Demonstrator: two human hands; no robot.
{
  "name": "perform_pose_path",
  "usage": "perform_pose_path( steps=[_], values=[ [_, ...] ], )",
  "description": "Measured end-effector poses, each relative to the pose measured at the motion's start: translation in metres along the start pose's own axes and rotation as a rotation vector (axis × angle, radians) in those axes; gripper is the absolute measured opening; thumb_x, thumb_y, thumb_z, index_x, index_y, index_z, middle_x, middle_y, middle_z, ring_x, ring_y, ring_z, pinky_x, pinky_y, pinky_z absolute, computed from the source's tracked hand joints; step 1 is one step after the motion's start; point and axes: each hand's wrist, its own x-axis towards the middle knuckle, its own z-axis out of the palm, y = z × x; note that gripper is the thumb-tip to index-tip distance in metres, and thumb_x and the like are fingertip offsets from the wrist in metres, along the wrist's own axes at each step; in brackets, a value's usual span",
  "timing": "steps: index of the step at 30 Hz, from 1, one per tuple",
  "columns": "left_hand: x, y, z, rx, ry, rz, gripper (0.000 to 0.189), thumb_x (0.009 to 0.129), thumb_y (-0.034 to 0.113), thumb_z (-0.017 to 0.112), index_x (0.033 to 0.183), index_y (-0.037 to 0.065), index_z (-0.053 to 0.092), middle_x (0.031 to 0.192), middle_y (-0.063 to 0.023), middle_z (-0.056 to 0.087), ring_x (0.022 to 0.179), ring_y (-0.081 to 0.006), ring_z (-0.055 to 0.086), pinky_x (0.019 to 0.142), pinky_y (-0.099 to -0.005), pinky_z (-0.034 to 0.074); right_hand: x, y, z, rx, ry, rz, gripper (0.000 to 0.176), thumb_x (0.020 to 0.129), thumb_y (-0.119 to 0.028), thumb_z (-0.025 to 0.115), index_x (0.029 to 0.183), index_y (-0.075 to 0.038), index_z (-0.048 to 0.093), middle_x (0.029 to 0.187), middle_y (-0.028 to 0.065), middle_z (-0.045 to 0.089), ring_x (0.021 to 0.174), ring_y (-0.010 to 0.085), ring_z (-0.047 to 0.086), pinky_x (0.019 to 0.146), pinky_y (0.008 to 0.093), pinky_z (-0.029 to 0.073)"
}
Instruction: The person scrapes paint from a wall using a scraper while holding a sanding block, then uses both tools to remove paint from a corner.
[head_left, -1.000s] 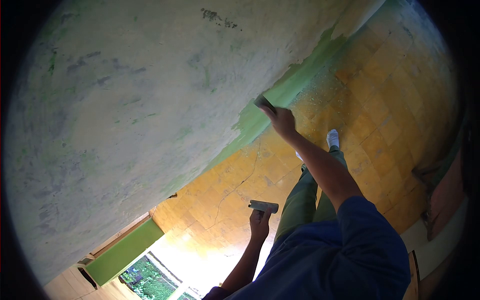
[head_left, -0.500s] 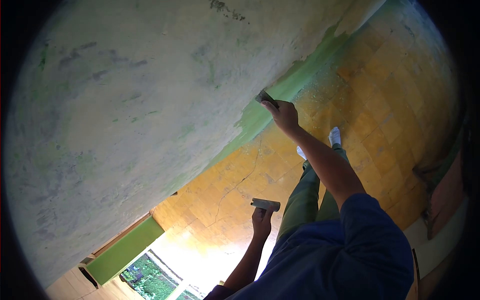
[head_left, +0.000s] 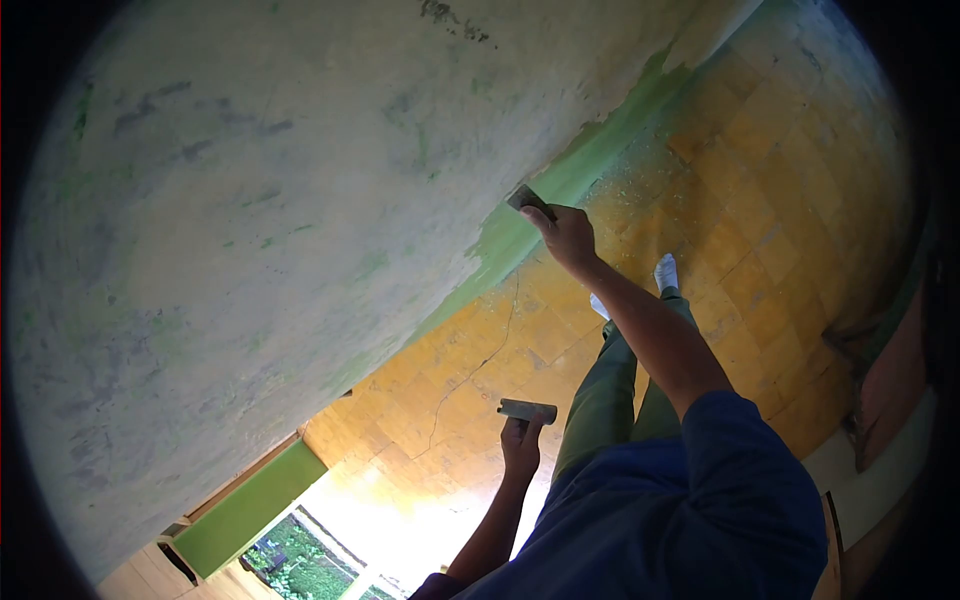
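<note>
My right hand (head_left: 568,238) grips a putty knife (head_left: 530,201), its dark broad blade against the wall (head_left: 300,180) near the ragged lower edge of the whitish-grey coat. A bare green strip (head_left: 570,180) of wall runs below that edge. Lower in the view, my left hand (head_left: 521,447) is closed around a second putty knife (head_left: 528,411), held away from the wall above the floor. Its wide grey blade lies crosswise over the fingers. Its handle is mostly hidden by the hand.
Yellow-orange floor tiles (head_left: 740,270) with a long crack lie below, pale specks scattered near the wall. My white-socked feet (head_left: 667,272) stand on them. At the lower left are a green panel (head_left: 250,505) and a bright opening onto plants (head_left: 305,555). Boards (head_left: 890,400) lean at the right.
The view has shifted very slightly. Both hands keep their putty knives, and the right blade stays at nearly the same place on the wall.
</note>
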Motion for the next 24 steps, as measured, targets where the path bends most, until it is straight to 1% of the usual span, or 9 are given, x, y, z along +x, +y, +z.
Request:
perform_pose_path(
  steps=[2, 4, 8, 10, 14, 16, 20, 22, 24],
  values=[
    [-0.004, 0.001, 0.001, -0.049, 0.012, 0.007, 0.016, 0.088, 0.010, 0.056, 0.096, -0.004, 0.054, 0.089, -0.0079, 0.060, 0.083, -0.0111, 0.056, 0.073, -0.0245, 0.044, -0.011, 0.020, 0.002, -0.025, 0.012, -0.008, 0.061, 0.082, -0.058, 0.050, 0.064, 0.000, 0.060, 0.051, 0.0129, 0.054, 0.047, 0.0285, 0.054, 0.049, 0.0376, 0.042],
    [-0.003, -0.001, -0.001, -0.037, 0.017, 0.040, 0.016, 0.088, 0.010, 0.056, 0.096, -0.004, 0.054, 0.089, -0.0079, 0.060, 0.083, -0.0111, 0.056, 0.072, -0.0245, 0.044, -0.018, 0.043, 0.003, -0.120, -0.032, 0.018, 0.059, 0.082, -0.057, 0.051, 0.064, -0.001, 0.060, 0.050, 0.0123, 0.053, 0.046, 0.0280, 0.053, 0.049, 0.0380, 0.042],
    [-0.001, 0.003, -0.001, -0.063, 0.034, 0.038, 0.017, 0.088, 0.010, 0.057, 0.096, -0.004, 0.054, 0.089, -0.0080, 0.061, 0.082, -0.0114, 0.056, 0.072, -0.0247, 0.044, -0.005, 0.018, -0.001, -0.080, -0.011, 0.015, 0.057, 0.082, -0.055, 0.053, 0.067, -0.001, 0.062, 0.052, 0.0130, 0.055, 0.048, 0.0283, 0.055, 0.049, 0.0379, 0.043],
    [-0.003, 0.006, -0.002, 0.080, 0.015, -0.022, 0.017, 0.087, 0.010, 0.057, 0.097, -0.003, 0.054, 0.089, -0.0084, 0.061, 0.083, -0.0116, 0.056, 0.073, -0.0247, 0.044, 0.006, -0.007, -0.002, -0.047, -0.055, 0.041, 0.055, 0.082, -0.054, 0.054, 0.071, -0.001, 0.064, 0.056, 0.0146, 0.058, 0.052, 0.0290, 0.058, 0.051, 0.0375, 0.044],
    [-0.002, -0.002, 0.004, -0.015, 0.012, -0.011, 0.018, 0.088, 0.011, 0.057, 0.097, -0.003, 0.054, 0.089, -0.0084, 0.061, 0.082, -0.0117, 0.056, 0.073, -0.0252, 0.044, -0.003, 0.008, -0.005, 0.002, -0.024, 0.030, 0.054, 0.082, -0.054, 0.054, 0.072, -0.002, 0.064, 0.057, 0.0141, 0.058, 0.052, 0.0286, 0.058, 0.051, 0.0370, 0.044],
    [-0.002, 0.000, 0.005, -0.016, 0.006, 0.019, 0.018, 0.088, 0.012, 0.057, 0.097, -0.004, 0.054, 0.089, -0.0084, 0.061, 0.082, -0.0118, 0.057, 0.073, -0.0258, 0.044, -0.010, 0.020, -0.010, -0.057, 0.001, -0.041, 0.053, 0.082, -0.053, 0.054, 0.069, -0.002, 0.063, 0.053, 0.0124, 0.055, 0.048, 0.0270, 0.055, 0.049, 0.0362, 0.043],
    [-0.001, 0.006, 0.006, -0.048, 0.010, 0.020, 0.018, 0.088, 0.012, 0.057, 0.096, -0.004, 0.054, 0.088, -0.0085, 0.061, 0.082, -0.0119, 0.057, 0.073, -0.0263, 0.044, -0.001, 0.014, -0.005, -0.029, 0.006, -0.017, 0.052, 0.083, -0.048, 0.056, 0.063, 0.000, 0.058, 0.048, 0.0122, 0.049, 0.043, 0.0220, 0.048, 0.046, 0.0350, 0.039],
    [-0.001, 0.001, 0.002, 0.070, -0.024, -0.033, 0.020, 0.089, 0.011, 0.055, 0.101, -0.004, 0.053, 0.093, -0.0106, 0.061, 0.087, -0.0150, 0.058, 0.078, -0.0273, 0.045, 0.013, -0.014, -0.001, 0.024, 0.006, -0.091, 0.053, 0.082, -0.054, 0.053, 0.071, -0.003, 0.064, 0.056, 0.0137, 0.058, 0.051, 0.0274, 0.059, 0.050, 0.0351, 0.044],
    [0.002, -0.002, 0.003, 0.058, -0.026, -0.020, 0.020, 0.089, 0.012, 0.055, 0.101, -0.004, 0.053, 0.093, -0.0109, 0.061, 0.087, -0.0152, 0.058, 0.078, -0.0276, 0.045, 0.007, -0.017, -0.008, 0.018, -0.008, -0.075, 0.054, 0.082, -0.055, 0.053, 0.071, -0.003, 0.064, 0.056, 0.0133, 0.058, 0.051, 0.0271, 0.059, 0.049, 0.0351, 0.044]
  ],
)
